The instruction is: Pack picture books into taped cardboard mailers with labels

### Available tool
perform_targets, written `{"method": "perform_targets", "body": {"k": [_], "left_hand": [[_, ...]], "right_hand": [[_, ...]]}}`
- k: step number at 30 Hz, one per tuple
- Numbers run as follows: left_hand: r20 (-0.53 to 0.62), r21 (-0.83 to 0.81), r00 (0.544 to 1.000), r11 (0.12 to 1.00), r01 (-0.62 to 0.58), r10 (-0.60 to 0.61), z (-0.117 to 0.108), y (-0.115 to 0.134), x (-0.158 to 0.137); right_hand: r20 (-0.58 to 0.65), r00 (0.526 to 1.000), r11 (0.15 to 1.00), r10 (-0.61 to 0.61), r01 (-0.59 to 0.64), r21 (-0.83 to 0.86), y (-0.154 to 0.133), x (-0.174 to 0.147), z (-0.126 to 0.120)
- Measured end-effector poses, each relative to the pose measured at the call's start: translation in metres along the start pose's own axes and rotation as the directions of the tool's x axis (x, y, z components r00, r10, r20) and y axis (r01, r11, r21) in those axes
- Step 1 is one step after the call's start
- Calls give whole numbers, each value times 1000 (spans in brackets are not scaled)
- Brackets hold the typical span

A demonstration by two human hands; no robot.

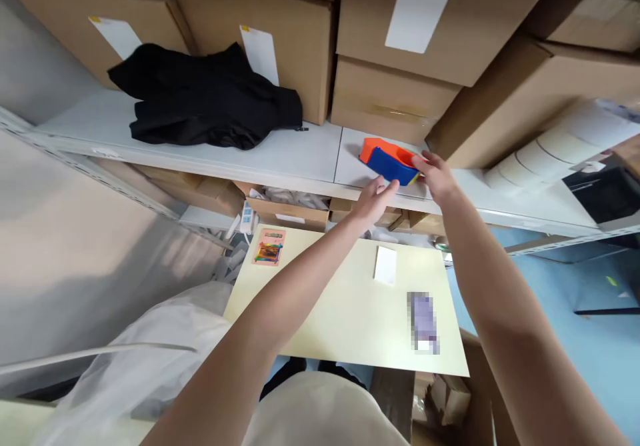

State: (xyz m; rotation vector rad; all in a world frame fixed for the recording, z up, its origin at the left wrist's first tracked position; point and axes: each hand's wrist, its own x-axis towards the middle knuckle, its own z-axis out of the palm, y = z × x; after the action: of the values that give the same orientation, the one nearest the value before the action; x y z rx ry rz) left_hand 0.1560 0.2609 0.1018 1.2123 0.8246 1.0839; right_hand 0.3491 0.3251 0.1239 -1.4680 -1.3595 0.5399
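Observation:
An orange and blue plastic piece, shaped like a small open-topped box (391, 161), is at the white shelf (320, 159) in front of a carton. My right hand (436, 174) grips its right end, thumb at the orange rim and fingers at the lower corner. Just below its blue front side, my left hand (374, 201) has thumb and fingers apart, fingertips close to or touching the lower edge. Whether the piece rests on the shelf or is slightly raised, I cannot tell.
Large cartons (390, 96) line the shelf's back. Black clothing (215, 99) lies left, white rolls (545, 149) right. Below, a pale yellow table (330, 319) carries a printed card (269, 247), a white card (385, 265) and a pixelated purple item (423, 321). Clear plastic (165, 339) bulges at left.

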Motion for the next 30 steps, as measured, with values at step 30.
{"method": "perform_targets", "body": {"k": [30], "left_hand": [[-49, 359, 882, 816, 454, -469, 55, -238, -253]], "right_hand": [[135, 818, 800, 559, -489, -349, 154, -431, -19]]}}
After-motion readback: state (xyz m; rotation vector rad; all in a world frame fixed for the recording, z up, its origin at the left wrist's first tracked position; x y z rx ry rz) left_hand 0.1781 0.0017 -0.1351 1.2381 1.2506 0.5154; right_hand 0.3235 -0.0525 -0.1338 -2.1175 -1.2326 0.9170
